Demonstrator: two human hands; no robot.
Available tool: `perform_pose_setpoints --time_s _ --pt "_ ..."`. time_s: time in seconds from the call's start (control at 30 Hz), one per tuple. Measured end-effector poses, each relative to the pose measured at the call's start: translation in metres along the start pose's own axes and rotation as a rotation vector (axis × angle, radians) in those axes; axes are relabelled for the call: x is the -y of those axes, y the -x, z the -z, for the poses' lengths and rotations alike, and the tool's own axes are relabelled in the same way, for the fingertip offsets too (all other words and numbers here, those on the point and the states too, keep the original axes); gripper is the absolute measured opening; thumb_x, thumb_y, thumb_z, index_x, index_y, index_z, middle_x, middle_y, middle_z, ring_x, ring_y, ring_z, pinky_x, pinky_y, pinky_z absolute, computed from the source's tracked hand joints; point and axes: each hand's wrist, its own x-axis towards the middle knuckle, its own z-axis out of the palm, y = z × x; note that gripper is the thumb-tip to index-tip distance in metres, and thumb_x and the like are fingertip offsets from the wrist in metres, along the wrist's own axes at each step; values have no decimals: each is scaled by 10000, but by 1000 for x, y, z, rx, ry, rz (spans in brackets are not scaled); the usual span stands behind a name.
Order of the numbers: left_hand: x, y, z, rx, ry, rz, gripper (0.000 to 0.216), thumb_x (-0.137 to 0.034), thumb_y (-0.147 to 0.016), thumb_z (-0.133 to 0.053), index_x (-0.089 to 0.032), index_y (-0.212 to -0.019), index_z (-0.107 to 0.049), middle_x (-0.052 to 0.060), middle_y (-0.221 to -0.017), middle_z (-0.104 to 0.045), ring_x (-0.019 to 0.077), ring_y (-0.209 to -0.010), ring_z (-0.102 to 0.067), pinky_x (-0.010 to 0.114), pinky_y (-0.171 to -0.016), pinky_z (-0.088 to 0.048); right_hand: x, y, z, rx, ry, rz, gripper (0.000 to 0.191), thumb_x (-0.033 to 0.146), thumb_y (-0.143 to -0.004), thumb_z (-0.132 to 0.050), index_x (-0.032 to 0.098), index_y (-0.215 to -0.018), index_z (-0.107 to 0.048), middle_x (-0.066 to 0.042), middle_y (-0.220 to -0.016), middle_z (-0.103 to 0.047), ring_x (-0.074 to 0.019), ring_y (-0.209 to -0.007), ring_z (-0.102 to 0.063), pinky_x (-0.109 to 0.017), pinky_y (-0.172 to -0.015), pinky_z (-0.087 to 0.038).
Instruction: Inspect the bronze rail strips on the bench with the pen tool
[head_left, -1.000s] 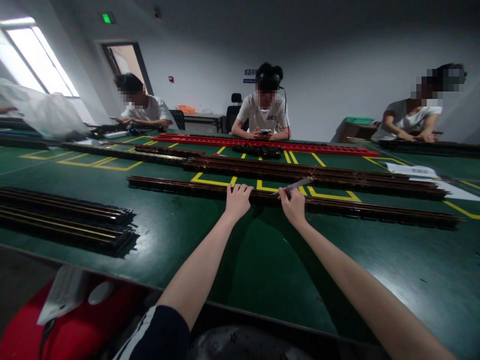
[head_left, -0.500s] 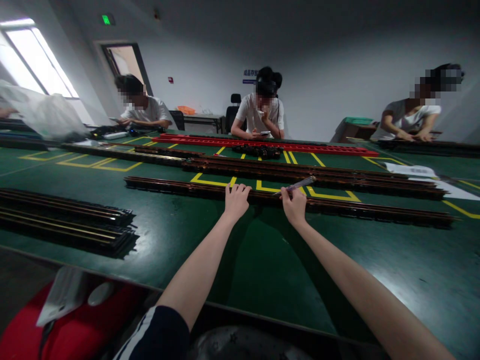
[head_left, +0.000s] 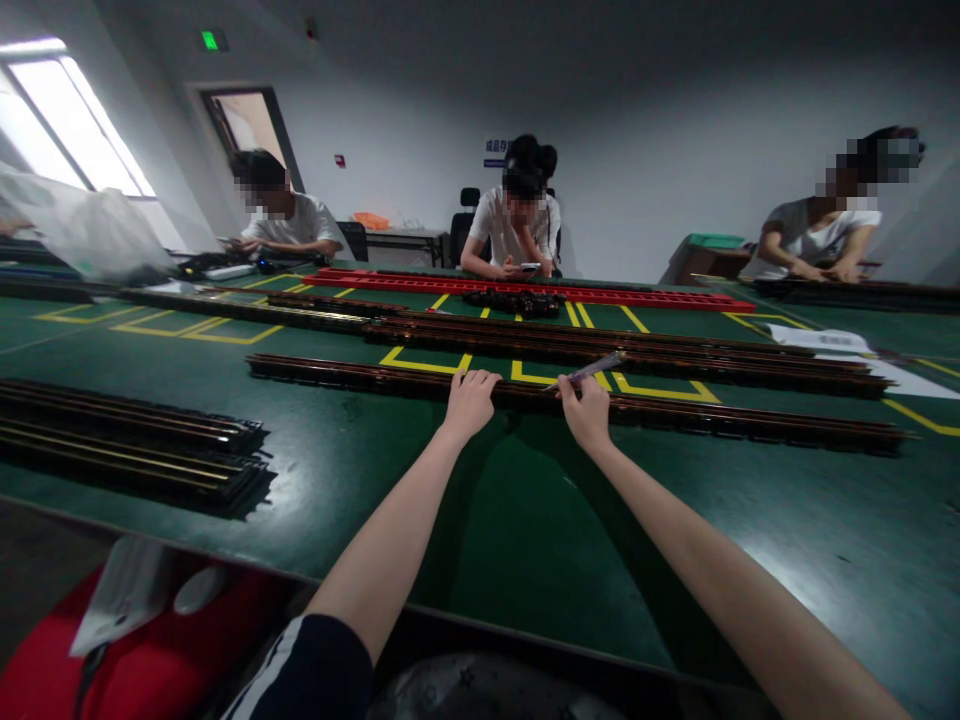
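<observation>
A long dark rail [head_left: 720,417] with copper-coloured lines lies crosswise on the green table in front of me. My left hand [head_left: 472,400] has its fingers curled over the rail, left of its middle. Just to the right, my right hand [head_left: 587,408] pinches a slim pen-like tool [head_left: 596,367]. The tool slants, its thin tip pointing down-left at the rail between my hands and its thicker end up to the right. Whether the tip touches the rail I cannot tell.
Beyond lie more dark rails [head_left: 660,355], a long red frame [head_left: 652,297] and a dark bundle [head_left: 514,302]. Stacked rails [head_left: 120,440] sit at the left, papers [head_left: 817,338] at the right. Several people work across the table [head_left: 360,500]. A red stool [head_left: 172,640] stands below its edge.
My hands stay almost in place; the tool's upper end has shifted slightly left. Across the table, the middle person's head has tilted a little lower.
</observation>
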Motion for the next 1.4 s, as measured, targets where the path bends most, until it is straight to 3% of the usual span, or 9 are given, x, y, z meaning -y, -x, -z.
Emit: perform_pose_setpoints --time_s 0.23,0.6,0.8,1.4 --pt "-1 -1 1 9 10 26 373 -265 -888 -399 -199 -1197 -596 69 -1202 -644 233 -1157 -542 440 -1088 -313 -1 0 0 14 -33 -9 437 573 -872 -433 228 -630 -545 -58 -669 -624 -228 -658 -585 -420 -715 -452" --pt "-3 -1 -3 -19 -79 37 518 -576 -873 -430 -187 -1170 -601 119 -1207 -623 294 -1154 -525 473 -1041 -315 -3 -1 -2 -27 10 14 407 531 -864 -438 226 -613 -536 -67 -646 -628 -234 -652 -588 -417 -719 -453" --pt "-3 -2 -4 -16 -88 38 542 -589 -874 -436 -168 -1172 -599 136 -1201 -623 304 -1148 -528 502 -1046 -308 -3 -1 -3 -16 -10 3 395 529 -861 -446 225 -625 -536 -76 -662 -624 -246 -663 -589 -440 -731 -457" --pt "-5 0 -10 -94 -92 4 374 -420 -907 -433 -195 -1151 -604 102 -1178 -636 289 -1139 -531 521 -1049 -304 1 0 0 -5 -8 -12 400 500 -873 -450 221 -601 -539 -68 -671 -622 -233 -667 -579 -425 -737 -445"
